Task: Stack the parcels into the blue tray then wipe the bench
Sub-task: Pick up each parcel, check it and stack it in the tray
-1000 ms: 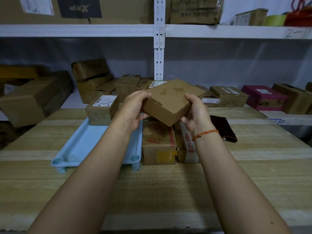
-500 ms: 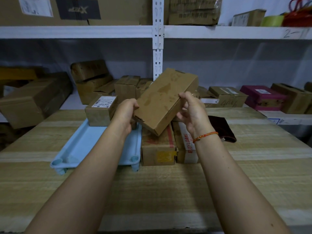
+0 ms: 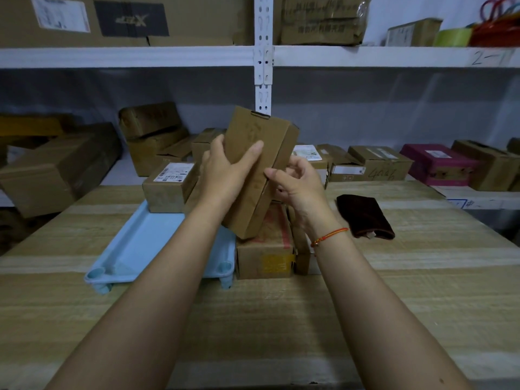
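**Head view: parcel tipped on end between 2 hands, tray waiting below**

Head camera looks down on a plain brown cardboard parcel [image 3: 260, 164] held steeply tilted in the air, its long axis nearly upright, above the gap between the pale blue plastic tray [image 3: 140, 243] and the parcels on the bench. The left hand [image 3: 225, 173] carries it: thumb laid across the broad front face, fingers wrapped behind the left edge, a firm clasp. The right hand [image 3: 295, 184] sits at the lower right edge with fingers loosely curled and the thumb tip touching the cardboard; it seems to steady or turn the box, not bear its weight.

That tilt probably serves to line the parcel up for the tray, whose near half lies bare. 1 small brown labelled box [image 3: 168, 187] already sits at the tray's far end, which leaves room to lay this one in front of it or on top.

Just right of the tray, touching it, rests a brown taped carton with red print [image 3: 267, 246], with another parcel tucked beside it; both remain to be stacked. A dark brown cloth [image 3: 363, 215] lies on the pale wooden bench [image 3: 422, 277], well apart to the right, likely kept for the wiping.
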A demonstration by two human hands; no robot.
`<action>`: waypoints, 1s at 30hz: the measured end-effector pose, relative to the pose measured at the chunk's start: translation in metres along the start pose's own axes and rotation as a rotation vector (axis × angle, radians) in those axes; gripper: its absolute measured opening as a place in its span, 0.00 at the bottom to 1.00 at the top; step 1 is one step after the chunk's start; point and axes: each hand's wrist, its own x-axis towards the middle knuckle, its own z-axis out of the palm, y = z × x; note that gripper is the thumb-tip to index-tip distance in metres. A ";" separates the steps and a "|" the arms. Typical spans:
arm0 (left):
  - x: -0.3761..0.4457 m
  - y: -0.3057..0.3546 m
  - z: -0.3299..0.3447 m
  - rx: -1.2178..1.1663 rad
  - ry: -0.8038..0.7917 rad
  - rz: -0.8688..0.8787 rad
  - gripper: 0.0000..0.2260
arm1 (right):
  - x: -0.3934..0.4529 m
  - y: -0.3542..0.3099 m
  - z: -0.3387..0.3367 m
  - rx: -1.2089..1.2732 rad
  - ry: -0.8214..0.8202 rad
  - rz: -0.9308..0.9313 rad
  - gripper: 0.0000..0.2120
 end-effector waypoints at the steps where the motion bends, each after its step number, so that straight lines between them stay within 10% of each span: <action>1: -0.001 0.002 0.000 0.011 -0.023 0.012 0.47 | -0.001 0.002 0.002 -0.016 -0.009 -0.012 0.17; 8: 0.005 -0.008 -0.009 0.044 -0.175 -0.033 0.56 | -0.004 0.012 0.017 -0.080 -0.093 -0.051 0.21; 19: -0.003 -0.012 -0.029 -0.779 -0.418 -0.250 0.19 | -0.005 0.005 0.020 -0.265 -0.088 0.030 0.19; 30: -0.010 0.007 -0.050 -0.930 -0.349 -0.166 0.24 | -0.002 0.027 0.031 -0.317 -0.203 0.323 0.22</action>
